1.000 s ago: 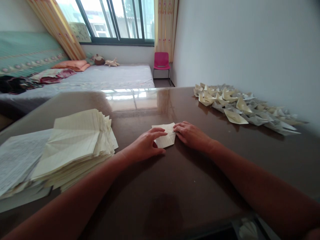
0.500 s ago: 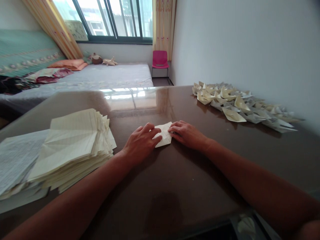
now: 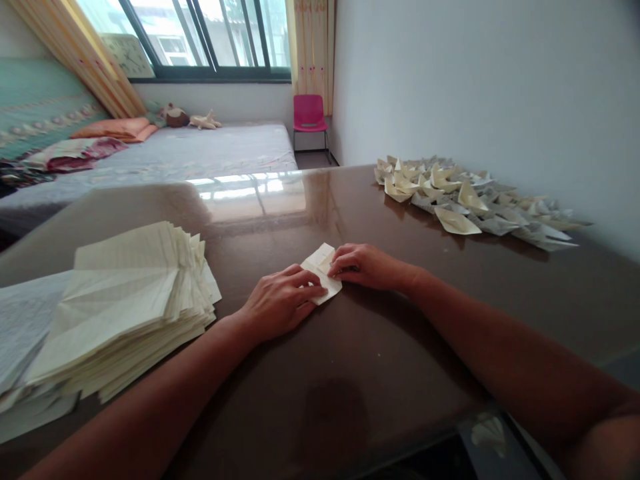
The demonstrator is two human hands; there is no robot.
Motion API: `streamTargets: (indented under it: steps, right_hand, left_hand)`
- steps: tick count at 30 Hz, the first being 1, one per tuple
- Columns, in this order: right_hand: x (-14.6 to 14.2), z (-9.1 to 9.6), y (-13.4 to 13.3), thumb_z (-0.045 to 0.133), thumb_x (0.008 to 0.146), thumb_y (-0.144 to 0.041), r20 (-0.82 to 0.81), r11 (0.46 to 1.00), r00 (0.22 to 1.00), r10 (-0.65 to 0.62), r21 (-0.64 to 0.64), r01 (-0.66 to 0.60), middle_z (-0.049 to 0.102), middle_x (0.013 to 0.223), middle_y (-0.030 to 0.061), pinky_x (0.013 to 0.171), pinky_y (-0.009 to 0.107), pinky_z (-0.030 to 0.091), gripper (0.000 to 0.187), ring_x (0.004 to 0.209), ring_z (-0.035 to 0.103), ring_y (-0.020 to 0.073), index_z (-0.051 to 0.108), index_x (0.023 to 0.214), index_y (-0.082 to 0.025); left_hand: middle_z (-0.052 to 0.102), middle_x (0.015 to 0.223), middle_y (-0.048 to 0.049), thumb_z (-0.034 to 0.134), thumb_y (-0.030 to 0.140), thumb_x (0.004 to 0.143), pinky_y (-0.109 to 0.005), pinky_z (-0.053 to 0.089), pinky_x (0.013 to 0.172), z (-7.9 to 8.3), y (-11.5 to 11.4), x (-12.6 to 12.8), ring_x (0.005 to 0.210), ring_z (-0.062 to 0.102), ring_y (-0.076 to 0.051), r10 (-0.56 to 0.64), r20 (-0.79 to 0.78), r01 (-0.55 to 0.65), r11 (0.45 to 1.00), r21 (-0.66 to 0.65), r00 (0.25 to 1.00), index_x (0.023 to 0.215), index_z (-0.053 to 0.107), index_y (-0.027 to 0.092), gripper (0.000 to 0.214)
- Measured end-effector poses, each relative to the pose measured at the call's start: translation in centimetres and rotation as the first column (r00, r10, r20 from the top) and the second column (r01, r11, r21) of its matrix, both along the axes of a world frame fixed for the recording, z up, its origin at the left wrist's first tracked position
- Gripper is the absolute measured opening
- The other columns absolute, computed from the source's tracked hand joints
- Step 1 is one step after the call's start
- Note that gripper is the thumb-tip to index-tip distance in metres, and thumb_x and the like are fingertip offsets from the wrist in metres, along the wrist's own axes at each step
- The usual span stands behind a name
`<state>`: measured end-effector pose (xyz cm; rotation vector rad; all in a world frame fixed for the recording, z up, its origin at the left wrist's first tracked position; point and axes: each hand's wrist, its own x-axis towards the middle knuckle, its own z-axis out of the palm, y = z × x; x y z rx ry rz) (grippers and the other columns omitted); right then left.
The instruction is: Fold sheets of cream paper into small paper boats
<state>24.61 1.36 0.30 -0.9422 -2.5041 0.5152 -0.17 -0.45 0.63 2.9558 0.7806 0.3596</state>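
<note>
A small piece of folded cream paper (image 3: 320,259) lies turned at an angle on the brown table. My left hand (image 3: 283,297) holds it from the left, fingers bent and their tips pressing its near part. From the right, my right hand (image 3: 367,265) pinches a fold at the paper's right edge between thumb and fingers. The fingers cover some of the paper, so not all its creases show.
A thick stack of creased cream sheets (image 3: 115,287) lies at the left, beside printed white sheets (image 3: 25,313). Many folded paper boats (image 3: 457,221) crowd the table's far right by the wall. Past the table (image 3: 240,240) stand a bed (image 3: 215,150) and a pink chair (image 3: 309,113).
The folded paper has turned on the table and a fold at its right side is now lifted. My left hand has slid nearer to me, and my right fingers have closed on the edge.
</note>
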Motion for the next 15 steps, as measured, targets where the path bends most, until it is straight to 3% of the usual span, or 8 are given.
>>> streamTargets:
  steps: [4,9,15]
  right_hand:
    - [0.1,0.3,0.0,0.06,0.085,-0.019,-0.006,0.998,0.999,0.031,-0.05,-0.031,0.066,0.094,0.0057,0.079,0.026,0.046,0.014,0.085,0.06,0.0147,0.073,0.091,-0.018]
    - [0.1,0.5,-0.1,0.059,0.084,-0.015,-0.004,0.996,1.0,0.031,-0.082,-0.032,0.064,0.094,0.0058,0.081,0.027,0.045,0.016,0.087,0.058,0.0154,0.071,0.093,-0.018]
    - [0.2,0.9,-0.1,0.06,0.078,-0.009,0.037,0.987,0.998,0.045,-0.157,-0.038,0.06,0.092,0.0046,0.08,0.027,0.045,0.024,0.086,0.056,0.0155,0.07,0.097,-0.018]
  left_hand:
    - [0.067,0.103,0.0019,0.045,0.037,0.093,-0.026,0.043,0.08,-0.4,0.0,0.7,0.094,0.056,-0.016,0.128,0.114,-0.105,0.976,-0.192,0.985,0.099,0.068,0.03,0.025]
    - [0.064,0.08,-0.0012,0.046,0.043,0.091,-0.025,0.041,0.067,-0.8,0.4,1.5,0.072,0.056,-0.015,0.414,0.094,-0.364,0.871,-0.329,0.905,0.089,0.067,0.023,0.029]
    - [0.064,0.078,-0.0016,0.044,0.046,0.089,-0.025,0.036,0.063,-0.6,1.0,1.9,0.068,0.057,-0.016,0.461,0.02,-0.429,0.841,-0.328,0.887,0.084,0.064,0.022,0.031]
